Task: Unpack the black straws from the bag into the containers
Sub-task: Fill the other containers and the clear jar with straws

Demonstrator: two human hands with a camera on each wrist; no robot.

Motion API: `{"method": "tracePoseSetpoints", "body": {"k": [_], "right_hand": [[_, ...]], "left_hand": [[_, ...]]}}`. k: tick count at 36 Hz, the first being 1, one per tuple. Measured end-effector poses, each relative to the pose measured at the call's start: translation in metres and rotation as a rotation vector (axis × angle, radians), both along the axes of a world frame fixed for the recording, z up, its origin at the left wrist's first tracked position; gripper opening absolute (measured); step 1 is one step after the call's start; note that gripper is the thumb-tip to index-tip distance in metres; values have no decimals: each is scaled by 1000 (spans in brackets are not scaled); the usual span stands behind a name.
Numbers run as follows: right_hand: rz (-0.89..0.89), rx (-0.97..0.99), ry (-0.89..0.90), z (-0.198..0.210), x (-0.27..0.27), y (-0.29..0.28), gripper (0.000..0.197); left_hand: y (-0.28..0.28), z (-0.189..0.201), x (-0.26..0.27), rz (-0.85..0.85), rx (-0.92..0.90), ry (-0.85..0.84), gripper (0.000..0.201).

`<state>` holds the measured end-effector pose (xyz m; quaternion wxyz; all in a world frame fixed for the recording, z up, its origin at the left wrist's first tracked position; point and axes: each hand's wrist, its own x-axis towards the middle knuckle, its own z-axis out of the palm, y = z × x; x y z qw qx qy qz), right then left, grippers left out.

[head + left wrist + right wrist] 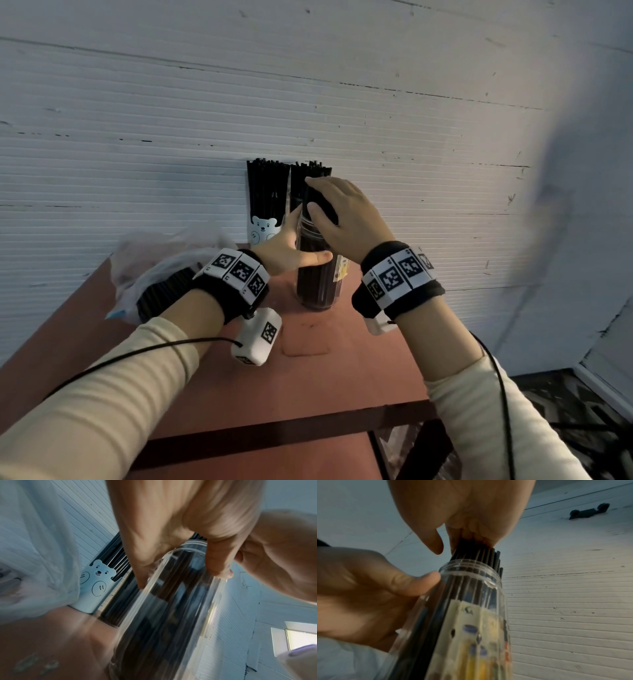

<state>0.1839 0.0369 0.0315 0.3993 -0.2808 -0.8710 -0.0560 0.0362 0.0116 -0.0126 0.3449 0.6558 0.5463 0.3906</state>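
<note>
1. A white ribbed wall (pixel 342 102) fills the back, marked with dark scuffs and horizontal seams; a dark patterned floor shows at lower right.
2. The reddish-brown desk (pixel 342 370) butts right up against that wall.
3. On the desk's left lies the crumpled clear plastic bag (pixel 164 260), black straws showing at its mouth under the left wrist.
4. Centre stage: a clear jar (pixel 317 284) stands upright on the desk, long axis vertical, packed with black straws (pixel 477 555) whose ends point up past the threaded rim. A yellowish label sits on its right side.
5. Behind it, against the wall, stand a bear-printed container (pixel 262 229) and another holder just to its right, both upright and full of straws pointing up.
6. The left hand (pixel 287 250) wraps the jar's upper body, thumb across the front, fingers curled round it.
7. The right hand (pixel 346 212) sits on top, fingers curled round the straw bundle just above the rim, thumb on the near side.
</note>
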Motion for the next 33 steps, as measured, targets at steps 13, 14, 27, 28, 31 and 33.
{"method": "tracePoseSetpoints", "body": {"k": [13, 14, 27, 28, 31, 33], "right_hand": [[133, 23, 278, -3, -34, -42, 26], [163, -8, 280, -6, -41, -45, 21], [39, -603, -597, -48, -131, -61, 37], [8, -600, -688, -50, -136, -60, 39], [-44, -624, -819, -58, -148, -58, 44], [-77, -613, -831, -62, -153, -55, 49]], "left_hand": [[-80, 7, -67, 287, 243, 363, 22], [-88, 10, -76, 322, 248, 364, 19], [-134, 0, -145, 318, 63, 576, 27], [-133, -1, -144, 288, 58, 555, 33], [-131, -2, -145, 264, 34, 515, 43], [-129, -2, -149, 290, 34, 497, 51]]}}
